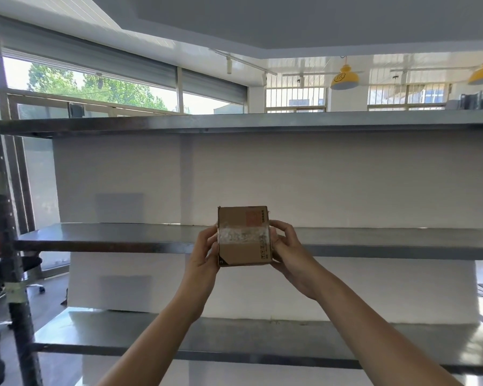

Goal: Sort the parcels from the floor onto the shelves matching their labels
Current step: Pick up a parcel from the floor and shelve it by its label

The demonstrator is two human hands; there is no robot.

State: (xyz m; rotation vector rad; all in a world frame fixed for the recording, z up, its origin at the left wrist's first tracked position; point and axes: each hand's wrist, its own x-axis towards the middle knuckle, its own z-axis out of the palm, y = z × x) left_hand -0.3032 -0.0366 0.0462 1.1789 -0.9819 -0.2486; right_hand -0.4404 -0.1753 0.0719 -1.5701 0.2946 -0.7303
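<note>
**Two hands hold one small box at the middle shelf**

Three grey metal levels run across the whole view: a top shelf [262, 122], a middle shelf [109, 236] and a bottom shelf [262, 341]. A dark upright post [3, 218] carries them at the left. A white panel [346, 176] stands behind the shelves. Above the top shelf are windows [95, 84] with green trees outside, and yellow lamps [344, 78] hang from the ceiling.

A small brown cardboard box [244, 236] is held upright in front of the middle shelf's front edge, about midway along it, with its broad face toward the camera. Whether it touches the shelf cannot be told.

The left hand [204, 254] grips the box's left side, its fingers curled close together round that edge. The right hand [287, 246] grips the right side, its fingers bent and pressing on that edge, slightly apart from one another.

A strip of clear tape [243, 235] crosses the middle of the box's face. A faded reddish patch [253, 218] sits near its upper right corner, and small printed marks, too blurred to read, near its lower right corner.
</note>
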